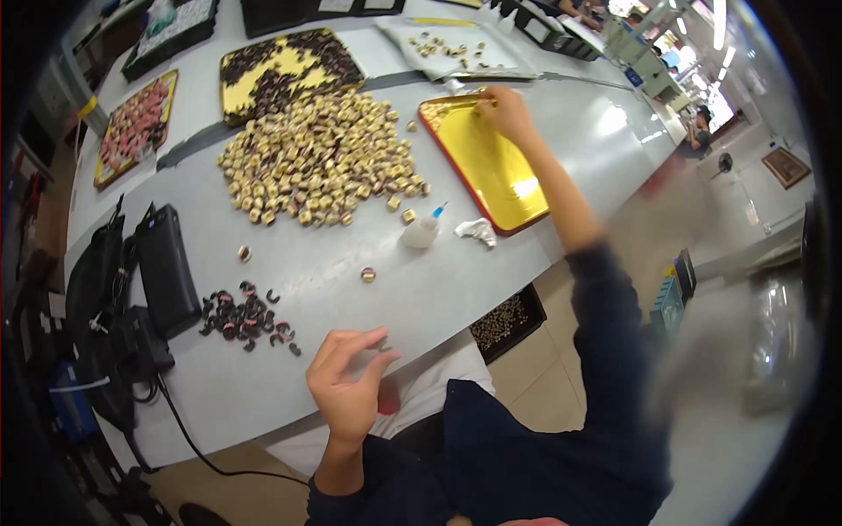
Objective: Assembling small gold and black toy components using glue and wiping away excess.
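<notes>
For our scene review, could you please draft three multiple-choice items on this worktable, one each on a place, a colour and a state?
1. Where does the right hand rest?
A. On the black case
B. At the far end of the tray
C. On the squeeze bottle

2. What colour is the inside of that tray?
A. Yellow
B. Green
C. White

3. What is the state of the left hand?
A. Closed around the squeeze bottle
B. Flat on the big heap of small pieces
C. Open, holding nothing visible, at the table's near edge

Answers: 1 B, the fingers touch the tray's far end beside the heap of small beige pieces. 2 A, its bottom is bright yellow inside a red rim. 3 C, the fingers are loosely curled and apart, while the squeeze bottle lies farther up the table.
</notes>
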The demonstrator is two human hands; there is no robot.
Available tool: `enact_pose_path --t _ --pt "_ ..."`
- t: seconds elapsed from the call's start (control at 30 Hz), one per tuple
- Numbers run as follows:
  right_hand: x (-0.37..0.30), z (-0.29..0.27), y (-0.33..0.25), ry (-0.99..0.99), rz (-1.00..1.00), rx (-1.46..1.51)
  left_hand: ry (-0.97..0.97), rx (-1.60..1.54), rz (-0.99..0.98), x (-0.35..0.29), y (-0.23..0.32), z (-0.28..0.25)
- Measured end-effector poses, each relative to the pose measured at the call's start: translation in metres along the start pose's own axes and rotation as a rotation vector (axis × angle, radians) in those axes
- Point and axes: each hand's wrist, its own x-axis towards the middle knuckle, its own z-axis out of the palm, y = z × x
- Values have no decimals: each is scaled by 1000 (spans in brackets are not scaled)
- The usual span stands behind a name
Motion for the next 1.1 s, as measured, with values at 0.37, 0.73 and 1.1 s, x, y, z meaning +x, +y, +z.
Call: enact_pose_path --t 0.37,0.73,1.1 --pt "-55 -75 -91 53 282 1125 6 6 -17 -6 -1 0" --pt "-198 -132 -200 -436 553 1603 -11 12 -5 -1 -2 0" --pt "-227 -91 -227 -807 516 1679 -74 -10 25 -1 0 -2"
